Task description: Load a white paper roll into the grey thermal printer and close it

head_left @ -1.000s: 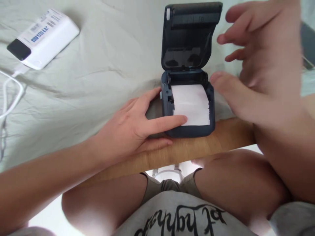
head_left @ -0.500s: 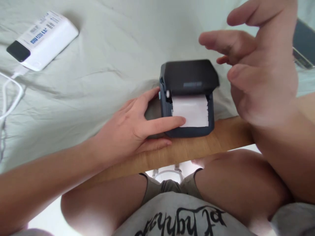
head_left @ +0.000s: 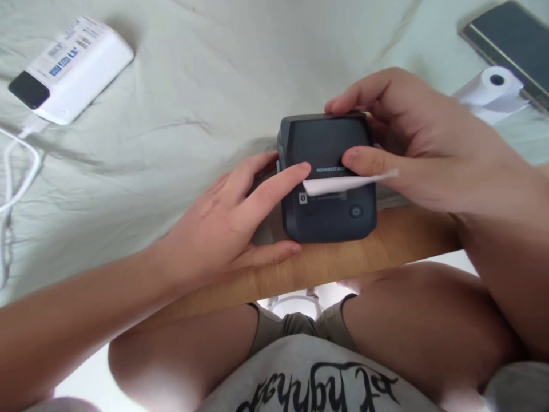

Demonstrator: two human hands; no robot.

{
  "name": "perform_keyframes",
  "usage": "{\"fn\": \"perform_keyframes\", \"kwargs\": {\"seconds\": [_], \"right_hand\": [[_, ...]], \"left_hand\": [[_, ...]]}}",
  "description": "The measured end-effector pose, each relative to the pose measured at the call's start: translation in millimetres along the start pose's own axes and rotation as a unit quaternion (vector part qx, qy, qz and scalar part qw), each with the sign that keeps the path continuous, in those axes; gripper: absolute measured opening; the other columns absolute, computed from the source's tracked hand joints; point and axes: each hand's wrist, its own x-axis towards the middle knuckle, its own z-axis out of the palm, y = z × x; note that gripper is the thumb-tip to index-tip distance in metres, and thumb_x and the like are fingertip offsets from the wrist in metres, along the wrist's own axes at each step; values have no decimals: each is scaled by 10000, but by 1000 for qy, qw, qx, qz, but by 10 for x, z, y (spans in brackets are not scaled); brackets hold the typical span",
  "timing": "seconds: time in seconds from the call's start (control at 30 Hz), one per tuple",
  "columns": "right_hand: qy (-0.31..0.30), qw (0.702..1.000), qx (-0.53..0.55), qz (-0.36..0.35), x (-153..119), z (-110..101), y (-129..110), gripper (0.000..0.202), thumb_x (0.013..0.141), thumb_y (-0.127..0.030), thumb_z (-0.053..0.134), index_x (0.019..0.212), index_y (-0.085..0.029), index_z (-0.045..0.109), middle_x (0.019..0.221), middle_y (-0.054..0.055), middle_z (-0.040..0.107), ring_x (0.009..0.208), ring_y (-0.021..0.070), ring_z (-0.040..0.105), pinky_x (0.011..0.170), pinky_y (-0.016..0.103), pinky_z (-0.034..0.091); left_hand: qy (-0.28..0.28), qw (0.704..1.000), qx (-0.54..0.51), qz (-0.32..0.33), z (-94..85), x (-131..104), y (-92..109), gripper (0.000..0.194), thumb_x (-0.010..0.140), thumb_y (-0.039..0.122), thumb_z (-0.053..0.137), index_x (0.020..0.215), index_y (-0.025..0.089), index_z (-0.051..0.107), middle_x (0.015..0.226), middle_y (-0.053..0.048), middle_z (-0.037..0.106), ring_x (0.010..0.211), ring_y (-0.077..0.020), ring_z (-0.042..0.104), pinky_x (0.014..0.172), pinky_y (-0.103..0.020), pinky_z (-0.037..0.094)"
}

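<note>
A dark label printer stands near the table's front edge, its lid down over the body. From the slot under the lid a white strip of paper sticks out, its right end beside my right thumb. My left hand steadies the printer's left side, with one finger resting on the lid and another low by the front corner. Around the right and back of the lid my right hand is wrapped, its thumb lying on top. The printer hides some of the right fingertips.
At the upper left lies a white device with a dark end, perhaps a power bank, with a white cable plugged in. A white paper roll lies at the right beside a dark flat object. A pale cloth covers the wooden table.
My right hand has come down and left onto the printer. The lid, raised before over the white paper, is now down. A finger of my left hand has moved from the paper onto the lid.
</note>
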Motion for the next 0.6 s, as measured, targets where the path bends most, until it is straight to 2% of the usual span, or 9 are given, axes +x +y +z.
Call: {"fn": "perform_keyframes", "kwargs": {"seconds": [0.1, 0.2, 0.27, 0.33, 0.4, 0.47, 0.53, 0.57, 0.6], "right_hand": [[-26, 999, 22, 18, 43, -43, -21, 398, 1199, -484, 800, 1545, -313, 703, 1607, -6, 777, 1313, 124, 833, 1024, 259, 766], [-16, 999, 38, 30, 53, -20, 0, 435, 1183, -478, 800, 1563, -304, 681, 1631, 5, 767, 1325, 127, 831, 983, 245, 752], [-3, 999, 23, 24, 19, 15, 22, 486, 1206, -552, 786, 1609, -310, 664, 1659, 10, 752, 1367, 144, 829, 1026, 279, 759], [36, 999, -39, 5, -47, 41, 30, 566, 1231, -711, 767, 1639, -324, 691, 1625, 18, 745, 1383, 161, 811, 1092, 323, 749], [99, 987, -126, 6, -124, 50, 21, 624, 1249, -849, 708, 1607, -339, 755, 1372, 11, 763, 1198, 133, 791, 1049, 324, 704], [125, 980, -151, 43, -180, 53, 5, 667, 1277, -913, 595, 1579, -342, 760, 995, -31, 655, 856, 81, 673, 842, 278, 602], [93, 986, -111, 79, -198, 61, 2, 735, 1289, -962, 480, 1606, -331, 682, 786, -83, 516, 623, 62, 516, 667, 248, 460], [65, 990, -88, 83, -196, 66, 8, 776, 1282, -988, 449, 1648, -328, 629, 762, -101, 529, 586, 67, 522, 631, 247, 438], [40, 993, -79, 81, -188, 71, 18, 820, 1272, -1012, 429, 1700, -329, 579, 780, -108, 587, 600, 79, 587, 632, 254, 471]], "left_hand": [[18, 1000, 2, -18, 29, -5, 28, 765, 1370, 790, 471, 1989, 340, 466, 1954, -174, 628, 1773, -437, 715, 1441, -625, 685], [12, 999, -7, -35, 63, -4, 52, 882, 1351, 867, 438, 2026, 301, 380, 1996, -152, 608, 1816, -414, 680, 1501, -578, 629], [13, 999, -6, -43, 77, 2, 52, 1016, 1327, 928, 413, 2045, 216, 308, 2015, -199, 590, 1852, -423, 644, 1531, -583, 596], [22, 999, 15, -47, 73, 3, 38, 1104, 1305, 973, 371, 2027, 138, 327, 1988, -265, 607, 1849, -436, 649, 1527, -597, 598], [0, 998, 33, -51, 47, -5, 14, 1131, 1289, 995, 390, 2011, 125, 374, 1979, -294, 607, 1855, -446, 647, 1532, -601, 594], [-36, 998, 33, -48, 10, -22, -10, 1134, 1275, 1004, 458, 2034, 167, 360, 2019, -280, 568, 1889, -452, 612, 1555, -608, 573], [-56, 997, 27, -37, -24, -42, -23, 1134, 1273, 989, 511, 2067, 204, 312, 2060, -262, 522, 1917, -456, 577, 1576, -615, 553], [-54, 998, 26, -36, -37, -48, -23, 1129, 1280, 980, 507, 2078, 210, 296, 2067, -256, 515, 1920, -458, 573, 1583, -619, 546], [-52, 998, 24, -36, -46, -52, -18, 1125, 1284, 974, 502, 2085, 213, 289, 2072, -249, 510, 1919, -464, 572, 1587, -624, 542]]}}
